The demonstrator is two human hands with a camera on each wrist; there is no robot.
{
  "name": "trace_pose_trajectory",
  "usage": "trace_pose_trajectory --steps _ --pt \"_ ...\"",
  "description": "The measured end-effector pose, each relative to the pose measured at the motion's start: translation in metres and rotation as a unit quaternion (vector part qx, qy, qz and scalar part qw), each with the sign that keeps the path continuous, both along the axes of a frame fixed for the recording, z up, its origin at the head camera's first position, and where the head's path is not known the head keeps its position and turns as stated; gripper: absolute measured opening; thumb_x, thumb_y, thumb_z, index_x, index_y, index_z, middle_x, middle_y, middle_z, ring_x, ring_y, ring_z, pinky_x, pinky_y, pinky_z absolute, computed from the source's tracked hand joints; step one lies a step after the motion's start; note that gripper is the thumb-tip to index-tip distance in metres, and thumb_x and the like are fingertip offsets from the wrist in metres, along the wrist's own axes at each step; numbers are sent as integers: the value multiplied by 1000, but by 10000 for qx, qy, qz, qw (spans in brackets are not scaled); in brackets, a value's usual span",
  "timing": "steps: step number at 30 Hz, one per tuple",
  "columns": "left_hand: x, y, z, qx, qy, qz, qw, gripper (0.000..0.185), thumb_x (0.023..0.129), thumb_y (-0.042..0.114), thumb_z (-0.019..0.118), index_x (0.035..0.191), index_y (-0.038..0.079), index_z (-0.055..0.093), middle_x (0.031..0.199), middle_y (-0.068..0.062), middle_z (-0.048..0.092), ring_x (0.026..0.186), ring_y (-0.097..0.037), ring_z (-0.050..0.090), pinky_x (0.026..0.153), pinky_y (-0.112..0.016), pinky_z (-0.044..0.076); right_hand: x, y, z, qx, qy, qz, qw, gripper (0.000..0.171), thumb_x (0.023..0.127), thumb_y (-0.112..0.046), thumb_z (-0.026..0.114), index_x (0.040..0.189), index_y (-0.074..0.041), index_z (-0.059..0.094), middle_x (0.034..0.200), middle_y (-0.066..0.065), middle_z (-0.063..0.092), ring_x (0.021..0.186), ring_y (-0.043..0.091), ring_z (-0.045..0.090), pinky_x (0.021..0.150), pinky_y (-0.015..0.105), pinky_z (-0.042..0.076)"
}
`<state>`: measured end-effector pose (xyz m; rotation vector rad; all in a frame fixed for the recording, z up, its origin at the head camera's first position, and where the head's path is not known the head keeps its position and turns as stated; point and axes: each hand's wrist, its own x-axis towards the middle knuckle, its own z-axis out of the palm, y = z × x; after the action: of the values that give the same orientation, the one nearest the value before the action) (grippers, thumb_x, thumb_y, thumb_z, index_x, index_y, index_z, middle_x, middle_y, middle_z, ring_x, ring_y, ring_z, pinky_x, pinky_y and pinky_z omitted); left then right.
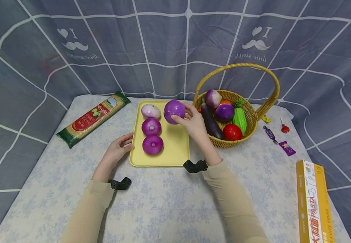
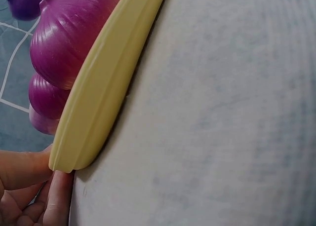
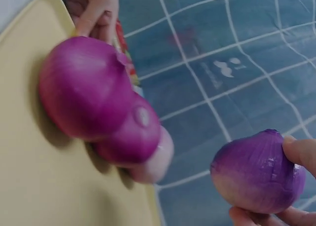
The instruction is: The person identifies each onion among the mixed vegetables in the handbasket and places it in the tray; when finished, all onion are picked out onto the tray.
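Note:
A yellow tray lies on the table with three purple onions in a row down its left side. My right hand holds a fourth purple onion just above the tray's far right part; in the right wrist view that held onion sits between thumb and fingers. My left hand grips the tray's left edge, thumb on the rim and fingers under it. The nearest onion shows just behind that rim.
A wicker basket right of the tray holds an eggplant, a tomato, a green vegetable and more onions. A spaghetti packet lies at the left. Wrapped candies and a yellow pasta box sit at the right.

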<state>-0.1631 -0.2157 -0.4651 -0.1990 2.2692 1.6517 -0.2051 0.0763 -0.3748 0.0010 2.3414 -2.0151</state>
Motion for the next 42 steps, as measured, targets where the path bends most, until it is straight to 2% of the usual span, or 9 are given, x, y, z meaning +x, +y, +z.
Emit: trace_pose_trajectory --steps 5,12,21,27,32,42 --pt "0 1 -1 20 -9 6 10000 60 99 6 55 155 10 32 148 -19 47 137 -29 44 106 -25 43 -10 -18 -12 38 -72 -97 9999 70 84 -19 79 143 -4 47 138 16 57 123 29 59 101 39 52" --pt "2 2 0 6 -19 46 10000 60 100 6 55 155 11 32 148 -19 47 137 -29 44 113 -37 39 -22 -30 -31 72 -265 -369 9989 66 84 -20 79 141 -4 49 137 17 58 118 32 62 97 38 53" --pt "0 3 2 26 -45 113 9999 60 100 5 54 155 11 32 149 -19 46 138 -30 43 115 -41 36 -32 -39 -54 573 -221 -823 9947 70 91 -22 70 149 -1 35 142 25 49 130 36 51 107 41 46" --pt "0 4 0 51 -82 119 9999 60 100 5 54 155 12 32 149 -18 46 137 -30 44 115 -40 37 -39 -41 -69 494 -350 -1070 9924 70 93 -21 67 149 1 31 143 26 48 132 33 51 110 40 44" --pt "0 3 -1 48 -63 125 9999 60 100 5 54 155 12 32 148 -19 47 137 -30 44 115 -40 36 -43 -41 -74 502 -422 -1119 9916 71 93 -22 68 149 1 31 144 26 49 133 34 50 111 40 42" --pt "0 2 1 -9 -72 151 9999 60 99 5 55 155 11 33 148 -19 47 137 -30 45 114 -40 38 -47 -42 -78 863 -535 -1187 9877 74 94 -28 67 150 3 30 140 27 52 130 34 53 111 41 43"
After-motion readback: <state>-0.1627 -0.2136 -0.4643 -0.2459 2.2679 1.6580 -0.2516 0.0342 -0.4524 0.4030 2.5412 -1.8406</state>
